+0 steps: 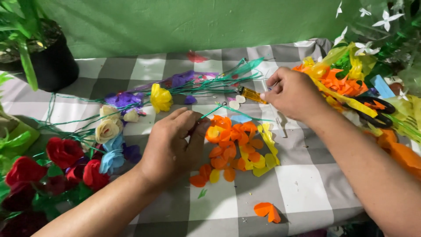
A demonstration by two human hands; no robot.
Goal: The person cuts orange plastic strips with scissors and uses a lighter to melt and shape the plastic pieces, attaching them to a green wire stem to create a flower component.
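Two hands in view, both busy. Your left hand [169, 147] pinches a thin green wire stem [210, 112] between thumb and fingers, closed tight on it; the stem runs up and right from the grip, clear of the cloth, so its free end stays reachable. Your right hand [294, 94] is curled narrow, fingertips pinched together next to a small amber lighter [252, 95]; can't tell if they're on the lighter itself or on something tiny beside it. Between the hands, a loose heap of orange and yellow petals [234, 149] lies flat on the grey-and-white checked worktop [302, 184], just beside the left hand, probably so pieces are within a short reach. One orange petal pair [267, 211] sits apart near the front edge. Left: finished red roses [63, 153], cream roses [107, 127], a yellow flower [161, 98], parked out of the way. Right: black scissors [372, 112] on more orange and yellow scraps.
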